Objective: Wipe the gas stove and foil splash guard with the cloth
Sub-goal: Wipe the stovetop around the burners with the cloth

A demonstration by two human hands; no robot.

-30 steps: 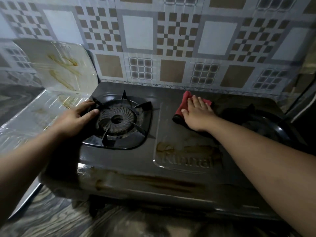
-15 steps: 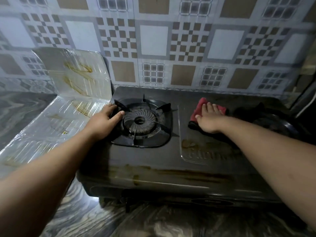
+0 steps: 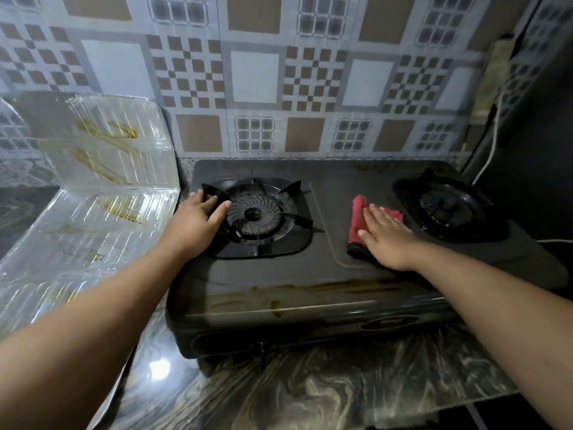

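Both hands have kept their places while the view has pulled back and up, so more of the wall and the counter edge now shows. Right hand lies flat, fingers spread, pressing the cloth down on the stove in the middle panel between the two burners. That red cloth sticks out from under the fingers on the far and left sides; its dark near edge shows beside the thumb. Left hand rests open at the left burner, fingers laid over the near-left prong of the black grate and thumb pointing at the burner ring; it grips nothing, as far as the blur allows. The two hands are well apart, with the cloth under the right one only. The right burner sits just beyond the cloth. The foil guard stands and folds out to the left of the stove, just beside the left hand, with brown streaks on it. Brown stains also run along the stove's front edge, near the right wrist.
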